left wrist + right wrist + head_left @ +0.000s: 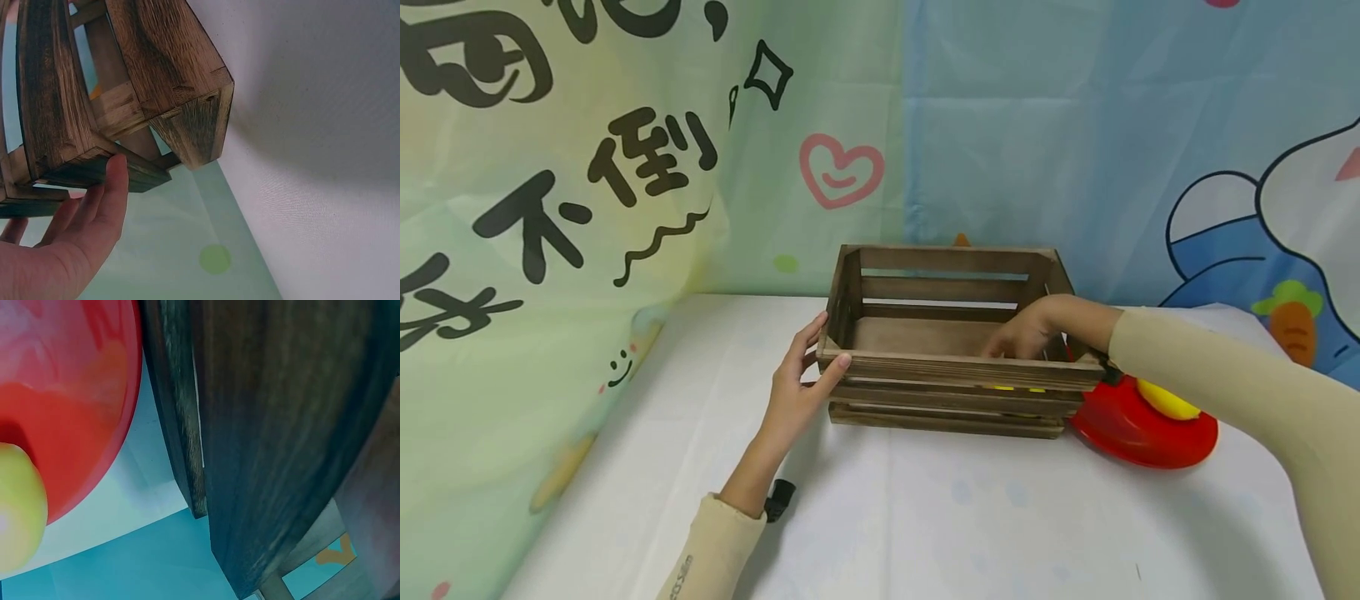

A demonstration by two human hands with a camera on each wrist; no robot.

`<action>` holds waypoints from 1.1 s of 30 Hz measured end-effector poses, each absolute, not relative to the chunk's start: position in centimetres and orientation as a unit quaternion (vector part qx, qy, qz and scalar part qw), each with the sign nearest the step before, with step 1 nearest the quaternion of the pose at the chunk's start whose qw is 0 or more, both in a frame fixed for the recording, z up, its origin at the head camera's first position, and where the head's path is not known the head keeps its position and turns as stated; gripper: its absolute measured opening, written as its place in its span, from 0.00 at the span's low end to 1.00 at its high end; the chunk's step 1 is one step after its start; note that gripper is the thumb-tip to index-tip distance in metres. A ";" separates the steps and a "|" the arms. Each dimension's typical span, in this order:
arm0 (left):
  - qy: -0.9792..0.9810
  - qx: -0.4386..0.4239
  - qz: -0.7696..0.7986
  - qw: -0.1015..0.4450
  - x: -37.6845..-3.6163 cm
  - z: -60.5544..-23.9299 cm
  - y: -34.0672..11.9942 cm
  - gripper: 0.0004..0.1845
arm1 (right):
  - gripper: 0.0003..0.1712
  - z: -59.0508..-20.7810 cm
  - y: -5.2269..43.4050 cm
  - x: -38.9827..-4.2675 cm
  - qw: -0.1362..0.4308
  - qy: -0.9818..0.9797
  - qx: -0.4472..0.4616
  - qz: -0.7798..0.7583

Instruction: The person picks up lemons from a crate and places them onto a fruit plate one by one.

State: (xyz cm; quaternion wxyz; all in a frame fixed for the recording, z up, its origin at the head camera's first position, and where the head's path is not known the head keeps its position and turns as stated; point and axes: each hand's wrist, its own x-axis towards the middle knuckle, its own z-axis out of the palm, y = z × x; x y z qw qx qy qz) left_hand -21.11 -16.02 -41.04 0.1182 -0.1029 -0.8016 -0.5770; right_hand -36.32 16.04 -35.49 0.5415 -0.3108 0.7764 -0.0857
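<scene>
A brown slatted wooden crate (947, 367) stands on the white-covered table. My left hand (801, 379) grips its left end, thumb on the front top slat and fingers along the end; in the left wrist view these fingers (115, 187) touch the end boards. My right hand (1026, 329) reaches over the right end into the crate. Its fingertips are hidden behind the front slat. Bits of something yellow (1003, 387) show through the gap below that hand; whether the fingers hold it is hidden.
To the crate's right lies a red plate (1150, 437) bearing a rounded yellow fruit-like object (1168, 402), partly covered by my right sleeve. A printed cloth backdrop (1000, 150) hangs behind the crate and down the left side.
</scene>
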 end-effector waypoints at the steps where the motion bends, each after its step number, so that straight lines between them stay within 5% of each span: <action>1: -0.801 -0.105 -0.577 0.120 -21.1 -41.0 -16.0 0.33 | 0.34 -35.4 16.0 -36.3 0.541 0.778 -0.307 -0.082; 15: -0.800 -0.113 -0.575 0.128 -21.1 -41.0 -15.9 0.34 | 0.35 -35.3 16.0 -36.1 0.565 0.772 -0.285 -0.058; 33: -0.798 -0.104 -0.581 0.119 -21.2 -41.1 -15.9 0.33 | 0.24 -35.5 16.7 -37.4 0.551 0.733 -0.373 -0.142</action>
